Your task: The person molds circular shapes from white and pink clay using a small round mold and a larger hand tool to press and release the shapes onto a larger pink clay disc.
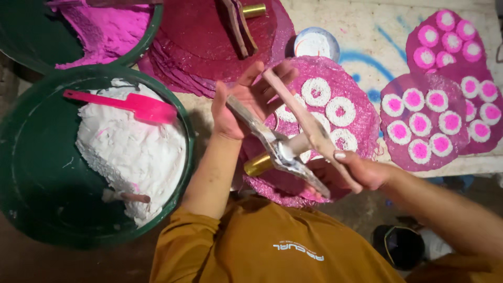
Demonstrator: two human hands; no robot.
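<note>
Working a two-armed wooden press tool with a brass-coloured barrel [285,144] above a round magenta glitter sheet [361,112], the person is, by my judgement, midway through stamping white-and-pink powder rings [340,111] onto it. The left hand [243,102] is holding the upper ends of the tool's arms, fingers loosely curled around them and the palm turned up. The right hand [361,170] is closing around the lower end of the pale wooden arm, thumb on top. The tool is hanging tilted over the sheet, apart from it. The next move likely calls for steady aim at a bare patch. A green basin of white powder [131,157] with a pink plastic scoop [126,104] is sitting just left.
</note>
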